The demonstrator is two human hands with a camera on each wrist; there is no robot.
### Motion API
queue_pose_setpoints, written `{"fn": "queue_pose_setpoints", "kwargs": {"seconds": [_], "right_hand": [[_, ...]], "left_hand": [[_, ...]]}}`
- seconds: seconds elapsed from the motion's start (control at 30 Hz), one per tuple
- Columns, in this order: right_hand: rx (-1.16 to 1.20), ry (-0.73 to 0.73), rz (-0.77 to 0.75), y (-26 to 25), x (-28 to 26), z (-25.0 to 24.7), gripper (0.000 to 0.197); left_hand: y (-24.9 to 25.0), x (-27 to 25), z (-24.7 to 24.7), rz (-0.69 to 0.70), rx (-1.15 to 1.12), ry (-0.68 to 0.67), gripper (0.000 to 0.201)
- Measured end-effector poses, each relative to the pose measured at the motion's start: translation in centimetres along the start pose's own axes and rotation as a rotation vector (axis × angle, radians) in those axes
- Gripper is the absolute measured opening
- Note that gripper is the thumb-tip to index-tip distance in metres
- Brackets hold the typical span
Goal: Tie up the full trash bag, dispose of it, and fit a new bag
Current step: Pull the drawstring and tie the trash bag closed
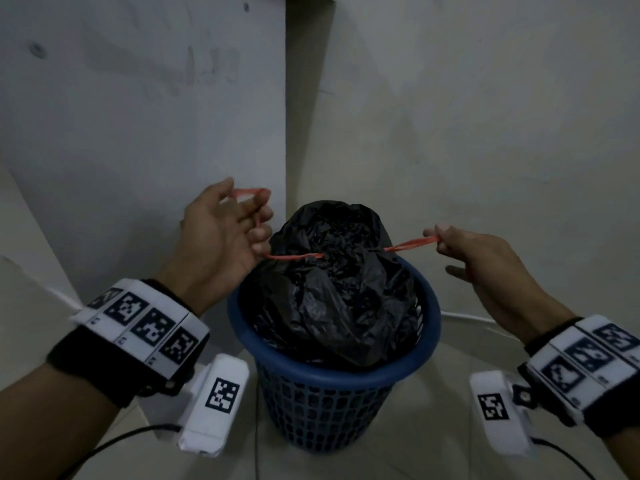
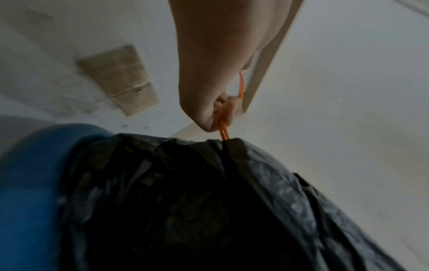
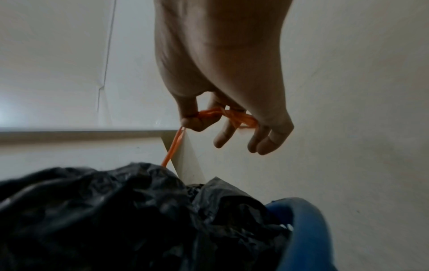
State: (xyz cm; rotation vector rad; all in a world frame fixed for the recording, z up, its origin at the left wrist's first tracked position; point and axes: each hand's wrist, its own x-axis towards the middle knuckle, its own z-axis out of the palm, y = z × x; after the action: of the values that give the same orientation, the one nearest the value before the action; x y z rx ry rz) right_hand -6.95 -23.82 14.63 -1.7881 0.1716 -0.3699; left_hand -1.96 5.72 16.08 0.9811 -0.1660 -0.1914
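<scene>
A full black trash bag (image 1: pixel 332 282) bulges out of a blue lattice bin (image 1: pixel 332 403) on the floor. An orange drawstring comes out of the bag's gathered top on both sides. My left hand (image 1: pixel 242 220) holds the left drawstring loop (image 1: pixel 291 257), which runs through its curled fingers (image 2: pixel 220 117). My right hand (image 1: pixel 446 242) pinches the right drawstring loop (image 1: pixel 412 243) between thumb and forefinger (image 3: pixel 192 122), with the loop also wound over the other fingers (image 3: pixel 241 117). Both strings are pulled taut away from the bag (image 2: pixel 209 201) (image 3: pixel 116 210).
The bin stands in a corner of pale walls (image 1: pixel 450 116), with a white panel (image 1: pixel 138 116) at the left. A white cable (image 1: pixel 464 317) runs along the floor behind the bin. A flat piece of cardboard (image 2: pixel 118 78) shows in the left wrist view.
</scene>
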Motion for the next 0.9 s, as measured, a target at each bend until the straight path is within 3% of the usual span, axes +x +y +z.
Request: {"fn": "queue_pose_setpoints", "kwargs": {"seconds": [0.1,0.2,0.33,0.47,0.57,0.7,0.9], "right_hand": [[0.245,-0.128,0.059,-1.3,-0.2,-0.1,0.039],[0.503,-0.229,0.098,-2.6,-0.6,0.6,0.038],[0.631,-0.359,0.095,-4.2,-1.7,2.1,0.042],[0.469,-0.404,-0.100,-5.1,-2.4,3.1,0.049],[0.203,-0.293,-0.291,-5.4,-2.7,4.1,0.038],[0.115,-0.187,-0.438,-5.5,-2.8,5.3,0.020],[-0.094,-0.071,-0.653,-4.9,-2.5,7.0,0.020]], "left_hand": [[0.3,-0.1,1.5,0.024,0.082,-0.077,0.049],[-0.3,-0.1,3.7,0.112,0.327,-0.078,0.035],[-1.7,-0.3,5.6,0.157,0.564,-0.058,0.030],[-2.4,-0.7,6.4,0.153,0.626,-0.052,0.027],[-2.7,-0.9,6.4,0.140,0.677,-0.053,0.019],[-2.9,-1.3,6.9,0.168,0.719,-0.078,0.012],[-3.4,-1.3,7.1,0.155,0.675,-0.052,0.015]]}}
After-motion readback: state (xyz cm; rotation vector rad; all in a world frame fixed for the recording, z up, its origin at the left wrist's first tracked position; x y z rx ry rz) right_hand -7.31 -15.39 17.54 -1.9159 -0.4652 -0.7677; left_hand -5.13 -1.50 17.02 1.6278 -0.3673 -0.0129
